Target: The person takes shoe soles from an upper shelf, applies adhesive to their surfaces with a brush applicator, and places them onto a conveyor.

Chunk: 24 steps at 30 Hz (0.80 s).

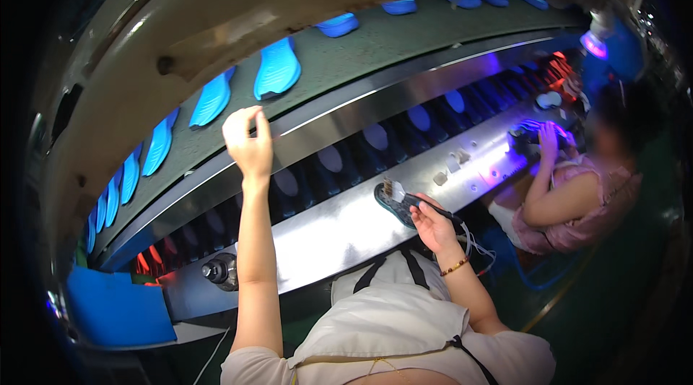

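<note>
Curving across dim workshop: green conveyor belt with blue insoles, steel desk below. Left hand raised at belt edge, fingers bent together, cannot tell if holding anything. Right hand clamped on brush, over dark sole on desk. Co-worker seated at right.

Bright blue insoles ride a grey-green belt. The table is shiny silver, washed purple at its far end. A dark brush has pale bristles. The board is blue.
</note>
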Available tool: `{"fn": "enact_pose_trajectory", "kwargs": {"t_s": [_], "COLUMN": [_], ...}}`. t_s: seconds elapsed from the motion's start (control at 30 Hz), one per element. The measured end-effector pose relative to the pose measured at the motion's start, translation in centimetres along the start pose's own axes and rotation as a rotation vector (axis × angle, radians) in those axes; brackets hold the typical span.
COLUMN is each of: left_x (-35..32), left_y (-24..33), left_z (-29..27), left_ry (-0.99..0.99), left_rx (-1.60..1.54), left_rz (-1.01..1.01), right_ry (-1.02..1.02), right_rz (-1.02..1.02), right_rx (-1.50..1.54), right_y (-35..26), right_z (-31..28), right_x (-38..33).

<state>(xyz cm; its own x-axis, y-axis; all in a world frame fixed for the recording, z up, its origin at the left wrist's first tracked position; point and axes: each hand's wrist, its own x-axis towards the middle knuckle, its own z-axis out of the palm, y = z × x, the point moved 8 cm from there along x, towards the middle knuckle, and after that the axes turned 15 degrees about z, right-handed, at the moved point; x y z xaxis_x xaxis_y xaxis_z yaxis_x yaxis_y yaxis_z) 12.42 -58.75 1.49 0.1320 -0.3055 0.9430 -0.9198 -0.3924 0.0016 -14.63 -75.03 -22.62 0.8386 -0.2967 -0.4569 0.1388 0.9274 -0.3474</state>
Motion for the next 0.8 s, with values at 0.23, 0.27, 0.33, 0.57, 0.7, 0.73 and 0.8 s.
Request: {"fn": "enact_pose_trajectory", "kwargs": {"t_s": [0.23,0.27,0.33,0.57,0.7,0.73,0.8], "left_x": [4.7,5.3,6.4,8.3,7.0,7.3,7.4], "left_y": [6.6,7.3,8.2,2.4,2.5,4.4,7.1], "left_z": [9.1,11.6,16.1,24.4,24.3,23.2,17.8], "left_ry": [-0.309,-0.355,-0.424,-0.458,-0.575,-0.709,-0.628], "left_rx": [-0.24,-0.272,-0.25,0.005,0.191,0.082,-0.147], "left_rz": [0.206,0.21,0.227,0.029,0.253,0.263,0.159], "right_ry": [0.085,0.081,0.067,0.229,0.225,0.235,0.26], "right_rz": [-0.005,-0.011,-0.081,-0.179,-0.2,-0.213,-0.248], "right_rx": [-0.019,-0.015,-0.037,-0.128,-0.087,-0.083,-0.086], "right_y": [0.3,0.0,-0.6,-0.1,-0.9,-1.5,-2.7], "right_z": [-2.5,-2.9,-3.6,-6.9,-7.6,-7.5,-7.4], "right_x": [-1.2,-1.7,-2.8,-6.4,-6.8,-7.0,-6.6]}}
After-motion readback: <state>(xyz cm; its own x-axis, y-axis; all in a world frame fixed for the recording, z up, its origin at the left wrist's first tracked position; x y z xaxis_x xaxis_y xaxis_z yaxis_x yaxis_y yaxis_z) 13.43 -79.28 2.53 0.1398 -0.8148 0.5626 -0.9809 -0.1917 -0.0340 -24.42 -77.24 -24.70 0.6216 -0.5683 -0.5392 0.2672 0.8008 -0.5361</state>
